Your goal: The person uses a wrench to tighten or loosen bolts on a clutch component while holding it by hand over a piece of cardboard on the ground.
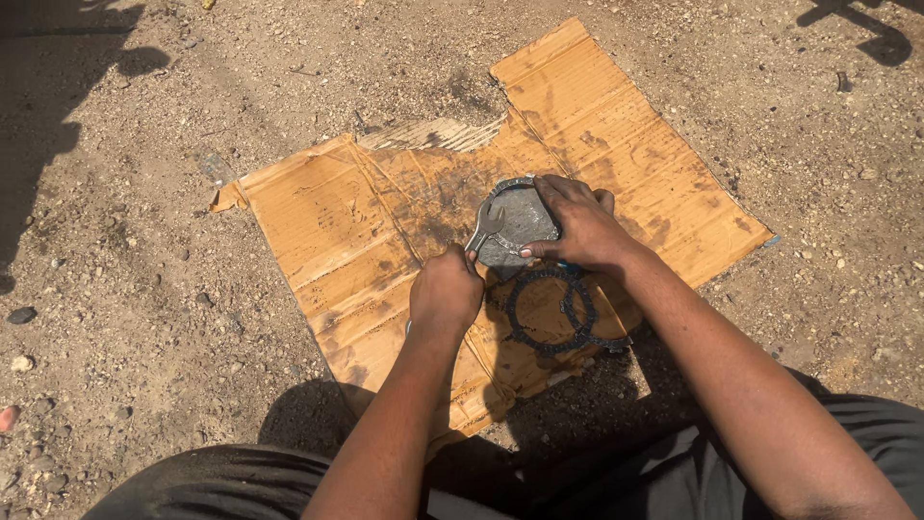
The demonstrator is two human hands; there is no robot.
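My left hand (445, 292) grips the handle of a metal open-ended spanner (484, 227), whose jaw rests on a round grey metal part (518, 220). That part stands on a stained, flattened cardboard sheet (346, 221). My right hand (576, 224) is clamped over the right side and top of the round part, fingers curled around its rim. Just in front of it lie dark toothed rings (553, 310) flat on the cardboard, overlapping one another, partly in my arm's shadow.
The cardboard lies on dry, gravelly dirt (125, 241) with small stones all around. A torn corrugated patch (433, 135) shows at the sheet's far edge. My dark-trousered knees (221, 486) frame the near side. Shadows fall at the top left and top right corners.
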